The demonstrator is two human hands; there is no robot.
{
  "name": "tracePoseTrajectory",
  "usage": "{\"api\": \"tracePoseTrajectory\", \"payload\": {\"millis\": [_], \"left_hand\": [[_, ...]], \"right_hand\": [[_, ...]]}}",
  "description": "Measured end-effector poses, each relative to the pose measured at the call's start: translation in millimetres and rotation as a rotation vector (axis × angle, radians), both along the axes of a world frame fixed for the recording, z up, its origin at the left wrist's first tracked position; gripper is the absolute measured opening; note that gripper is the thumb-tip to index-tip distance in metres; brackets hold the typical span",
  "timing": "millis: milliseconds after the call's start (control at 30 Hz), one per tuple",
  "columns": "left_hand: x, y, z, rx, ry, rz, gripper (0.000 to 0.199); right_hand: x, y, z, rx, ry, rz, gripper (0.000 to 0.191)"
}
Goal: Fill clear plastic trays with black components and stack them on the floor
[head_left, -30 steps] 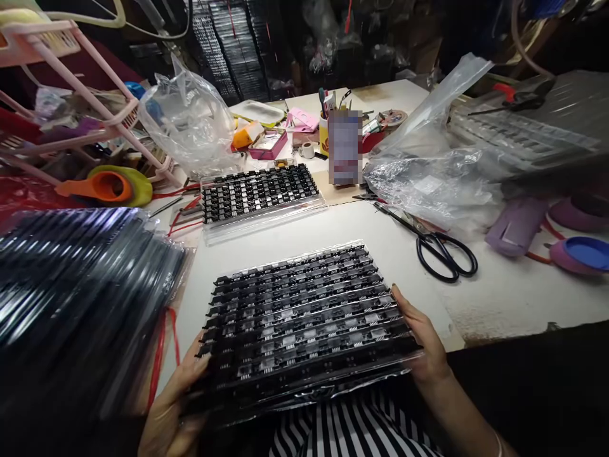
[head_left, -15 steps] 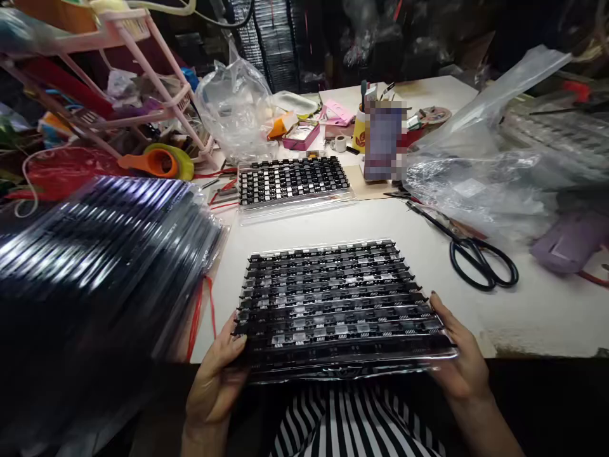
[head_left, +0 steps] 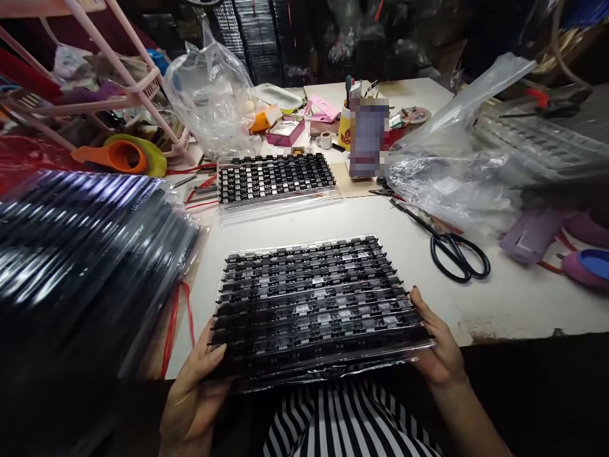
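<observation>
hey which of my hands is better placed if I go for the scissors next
Probably your right hand: the scissors lie just beyond it, handles nearest. Your left hand is across the held tray, which both hands grip.

Passage between front tray (head_left: 314,304) and rear tray (head_left: 276,181); scissors (head_left: 450,242) right, stack (head_left: 95,254) left.

One wide view from a camera on the person's head, facing forward and tipped down across the counter (head_left: 518,304). Nearest, directly below the lens, the wearer's striped top (head_left: 337,425) fills the bottom centre. Just beyond, a tray of black parts (head_left: 316,304) is seen obliquely from above, close up. The left edge crops a glossy stack (head_left: 95,266); the top reaches the dim back of the room (head_left: 404,57).
</observation>
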State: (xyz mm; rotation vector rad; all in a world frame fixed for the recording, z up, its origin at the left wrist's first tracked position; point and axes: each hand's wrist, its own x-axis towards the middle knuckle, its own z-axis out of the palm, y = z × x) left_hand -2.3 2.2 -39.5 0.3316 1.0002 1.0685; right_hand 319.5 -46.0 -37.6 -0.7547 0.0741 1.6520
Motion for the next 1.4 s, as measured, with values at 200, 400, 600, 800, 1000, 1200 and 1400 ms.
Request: {"api": "tracePoseTrajectory", "payload": {"millis": [200, 400, 600, 800, 1000, 1200, 1400], "left_hand": [[3, -1, 1.0, 0.01, -0.032, -0.005, 0.064], [8, -4, -2.8, 0.051, -0.282, 0.104, 0.053], [13, -8, -1.9, 0.136, -0.325, 0.168, 0.054], [14, -9, 0.6, 0.172, -0.26, 0.073, 0.062], [12, -9, 0.4, 0.152, -0.191, 0.088, 0.059], [13, -7, 2.5, 0.101, -0.14, 0.14, 0.06], [14, -3, 5.0, 0.072, -0.149, 0.2, 0.062]], "right_hand": [[5, -1, -4.4, -0.063, 0.028, -0.046, 0.033], [6, 0, -9.5, -0.141, 0.003, -0.3, 0.042], [-6, 3, -1.3, -0.267, -0.07, -0.378, 0.041], [-7, 3, -0.9, -0.295, -0.115, -0.338, 0.041], [-6, 0, -3.3, -0.295, -0.08, -0.306, 0.036], [-7, 0, -5.0, -0.122, -0.035, -0.176, 0.025], [-5, 3, 0.5, -0.061, -0.042, -0.081, 0.018]]}}
